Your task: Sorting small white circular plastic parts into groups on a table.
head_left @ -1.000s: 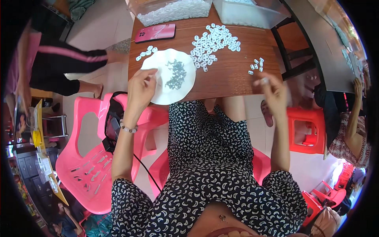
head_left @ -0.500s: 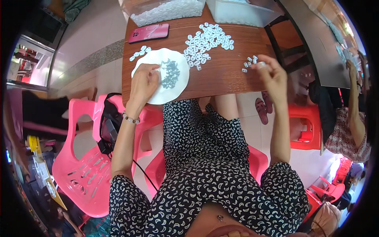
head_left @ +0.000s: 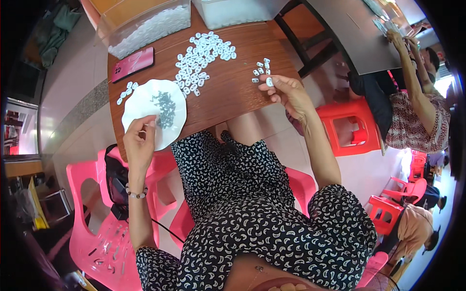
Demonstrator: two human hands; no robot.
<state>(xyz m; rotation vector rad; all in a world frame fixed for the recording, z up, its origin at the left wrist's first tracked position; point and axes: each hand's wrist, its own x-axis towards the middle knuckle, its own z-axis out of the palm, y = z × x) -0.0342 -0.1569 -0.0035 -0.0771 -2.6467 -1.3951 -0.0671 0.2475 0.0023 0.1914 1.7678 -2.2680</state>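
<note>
My right hand (head_left: 290, 96), over the right part of the table, pinches a small white oval plastic piece (head_left: 270, 82) with two dark holes between thumb and fingers. Just beyond it lie several similar pieces (head_left: 261, 71). My left hand (head_left: 140, 138) is at the near left rim of a white scalloped plate (head_left: 137, 99). Its thumb and fingertips are pressed together; whatever they hold is too small to name. Small grey metal parts, seemingly screws (head_left: 166, 109), lie heaped on the plate. A large pile of white pieces (head_left: 201, 58) spreads beyond the plate.
A pink phone (head_left: 133, 64) and a few white pieces (head_left: 127, 92) lie at the left of the brown table (head_left: 228, 92). Two clear bins, one left (head_left: 150, 31) and one right (head_left: 238, 12), stand along the far edge. A red stool (head_left: 352, 128) is on the right.
The view has turned, so the table appears shifted left. My left hand has drawn back from the plate's middle to its near rim. My right hand now shows a white piece in its fingers.
</note>
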